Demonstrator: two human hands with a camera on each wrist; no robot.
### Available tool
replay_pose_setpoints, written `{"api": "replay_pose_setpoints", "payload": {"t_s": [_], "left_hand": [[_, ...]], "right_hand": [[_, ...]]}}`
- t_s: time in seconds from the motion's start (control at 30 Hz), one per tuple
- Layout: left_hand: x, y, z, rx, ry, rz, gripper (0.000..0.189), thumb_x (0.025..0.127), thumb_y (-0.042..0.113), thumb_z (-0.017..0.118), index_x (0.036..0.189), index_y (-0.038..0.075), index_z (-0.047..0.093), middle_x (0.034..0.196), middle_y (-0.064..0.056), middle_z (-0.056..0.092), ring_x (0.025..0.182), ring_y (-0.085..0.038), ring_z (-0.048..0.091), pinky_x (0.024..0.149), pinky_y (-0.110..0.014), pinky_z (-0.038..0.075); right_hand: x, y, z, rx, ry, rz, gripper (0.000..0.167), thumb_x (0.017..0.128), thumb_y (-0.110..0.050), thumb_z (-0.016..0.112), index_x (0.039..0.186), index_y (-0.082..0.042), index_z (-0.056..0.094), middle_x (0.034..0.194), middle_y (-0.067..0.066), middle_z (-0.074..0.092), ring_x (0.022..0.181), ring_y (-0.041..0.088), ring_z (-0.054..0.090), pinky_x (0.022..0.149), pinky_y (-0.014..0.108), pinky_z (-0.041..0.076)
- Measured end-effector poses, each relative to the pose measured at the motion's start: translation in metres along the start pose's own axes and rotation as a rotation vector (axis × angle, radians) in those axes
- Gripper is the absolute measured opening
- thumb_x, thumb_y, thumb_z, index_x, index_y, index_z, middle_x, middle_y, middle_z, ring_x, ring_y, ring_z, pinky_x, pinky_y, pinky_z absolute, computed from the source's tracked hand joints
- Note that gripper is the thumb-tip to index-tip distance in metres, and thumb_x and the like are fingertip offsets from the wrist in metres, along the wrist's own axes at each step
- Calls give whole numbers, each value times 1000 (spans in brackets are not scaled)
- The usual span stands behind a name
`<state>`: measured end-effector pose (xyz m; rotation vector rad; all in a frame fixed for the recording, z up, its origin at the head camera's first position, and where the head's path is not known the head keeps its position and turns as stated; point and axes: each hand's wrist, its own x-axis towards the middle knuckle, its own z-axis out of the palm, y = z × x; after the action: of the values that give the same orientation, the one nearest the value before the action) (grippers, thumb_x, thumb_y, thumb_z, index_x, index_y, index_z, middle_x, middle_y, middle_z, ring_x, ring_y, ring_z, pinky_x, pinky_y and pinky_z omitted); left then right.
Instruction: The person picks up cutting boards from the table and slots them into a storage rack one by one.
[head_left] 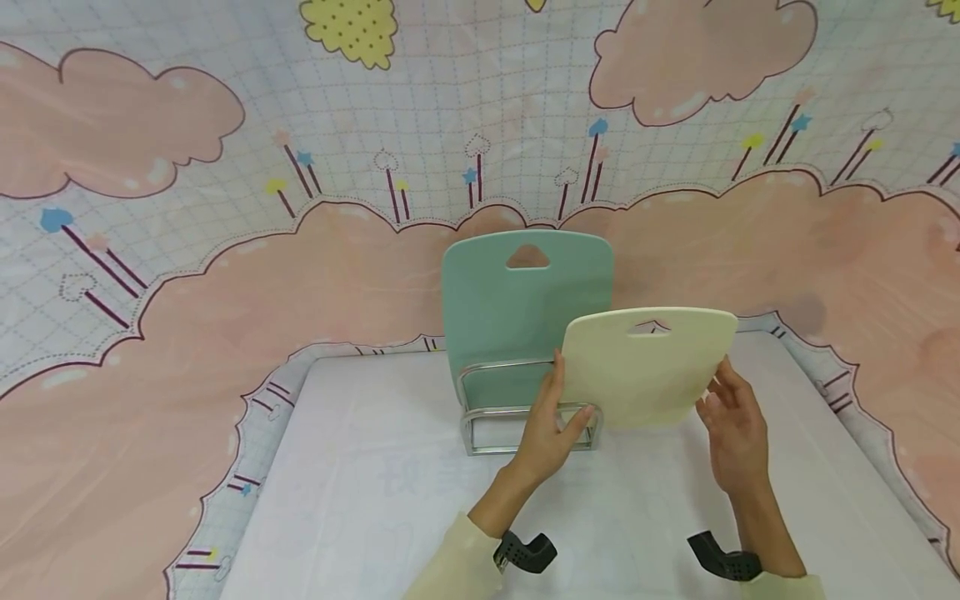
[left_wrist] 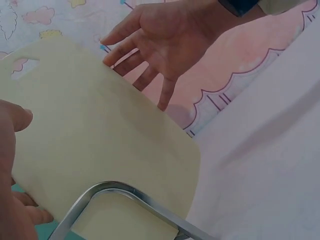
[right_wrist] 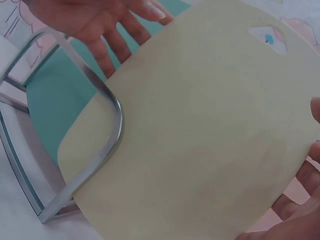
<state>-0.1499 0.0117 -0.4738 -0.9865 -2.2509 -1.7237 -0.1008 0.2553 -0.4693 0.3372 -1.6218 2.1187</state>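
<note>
A cream cutting board [head_left: 645, 371] stands tilted between my two hands, its lower left part behind a bar of the metal rack [head_left: 532, 412]. My left hand [head_left: 543, 425] touches the board's left edge with nearly straight fingers, its thumb spread in front, close to the rack. On the opposite edge, my right hand [head_left: 737, 437] rests extended fingers, their tips partly hidden behind the board in the left wrist view. A larger green cutting board [head_left: 525, 304] stands upright in the rack, behind the cream one. Both boards have a handle hole near the top.
A white-covered table [head_left: 360, 475] lies under the rack. Behind it hangs a patterned cloth [head_left: 360, 275] with pink clouds. Dark bands [head_left: 525, 552] are on both wrists. The rack's bent bar [left_wrist: 112, 186] runs in front of the cream board.
</note>
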Motion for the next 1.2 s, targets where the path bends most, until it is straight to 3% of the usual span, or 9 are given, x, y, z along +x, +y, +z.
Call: {"api": "replay_pose_setpoints", "payload": {"t_s": [0.27,0.53,0.83,1.07,1.2], "left_hand": [[-3,10,-2,67,71,-23,80,97,18,57,154,7,2,156,-14,13,143,-29,15,109,-54,23],[-6,10,-7,131,122,-15,81,96,19,58,154,7,3,157,-16,13,143,-28,14,109,-53,23],[-9,7,-13,163,219,29,77,92,2,61,152,2,13,154,-18,21,141,-29,21,109,-46,25],[-8,47,-25,94,271,-13,69,89,-9,59,146,-11,20,148,-28,28,138,-36,27,108,-49,26],[-9,46,-26,96,280,-26,71,90,-7,60,147,-10,18,147,-28,28,138,-36,26,107,-51,27]], "right_hand": [[-1,3,4,-17,-51,1,49,99,7,37,147,1,28,153,11,28,133,24,33,109,47,22],[1,8,11,-42,-51,7,53,95,14,39,146,2,28,153,13,26,130,24,37,103,29,36],[2,12,20,-60,-109,-22,55,95,12,40,147,0,26,152,13,25,132,27,32,104,28,35],[3,11,27,-83,-132,-27,56,95,13,39,147,0,26,150,12,28,132,24,33,102,24,36],[3,12,30,-98,-143,-42,55,96,12,41,147,0,25,150,12,29,132,23,33,101,22,36]]}}
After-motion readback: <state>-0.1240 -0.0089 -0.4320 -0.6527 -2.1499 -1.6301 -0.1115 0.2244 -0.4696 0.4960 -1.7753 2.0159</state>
